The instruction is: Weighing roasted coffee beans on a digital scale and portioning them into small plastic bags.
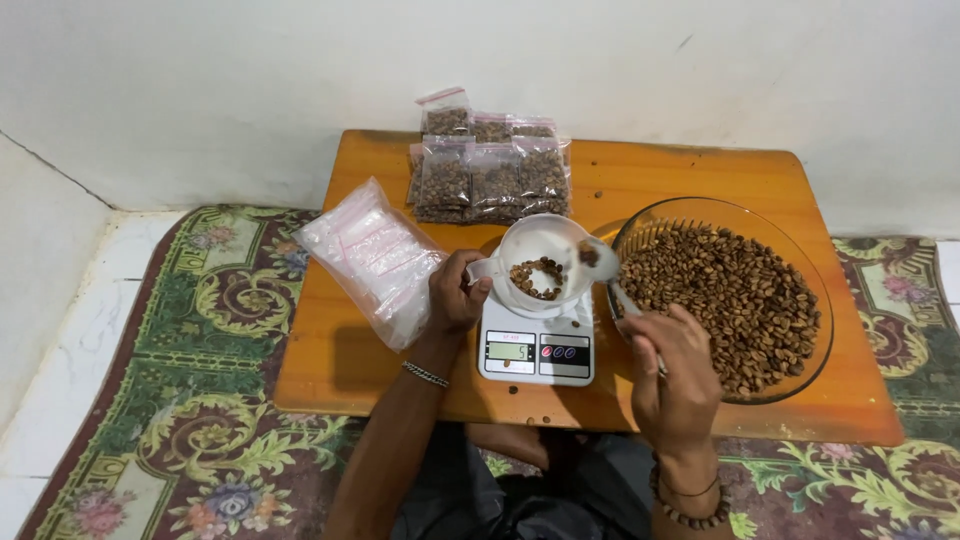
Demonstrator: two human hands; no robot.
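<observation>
Left hand (455,295) has its grip clamped on the white cup's (540,262) handle atop the scale (536,345), while right hand (672,365) pinches a spoon (603,268) of beans angled up-left over its rim, bean bowl (820,300) just right.

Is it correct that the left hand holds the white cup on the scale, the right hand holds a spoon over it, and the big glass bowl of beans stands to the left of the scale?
Not quite. The head view shows the glass bowl to the right of the scale, not left. The rest stands: the left hand holds the white cup, and the right hand holds the spoon over it.
</observation>
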